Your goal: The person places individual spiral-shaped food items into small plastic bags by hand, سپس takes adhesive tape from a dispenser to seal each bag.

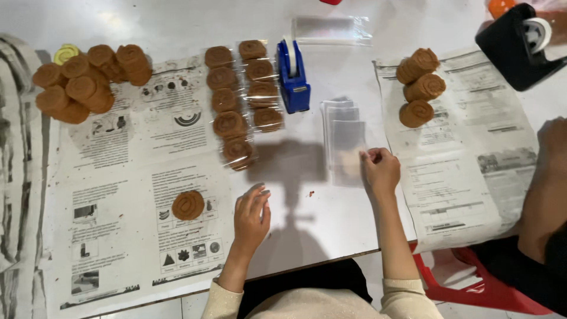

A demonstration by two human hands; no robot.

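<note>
Bare white table (295,201) lies open between left hand (251,217) and right hand (381,171). Ahead of that gap: blue tape dispenser (293,75) and two rows of bagged cookies (242,97) block the way. Stack of clear bags (344,139) sits just beside the right hand. Single cookie (188,205) lies near the left hand. Another person's arm (546,189) borders the right newspaper (466,159).

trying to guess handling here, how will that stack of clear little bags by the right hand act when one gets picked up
The clear bags look thin and glossy, so probably floppy and very light. Fanned loosely on the smooth white table, they may slide or cling together. The right hand pinches at their edge, which suggests that separating one takes fingertip work.
</note>
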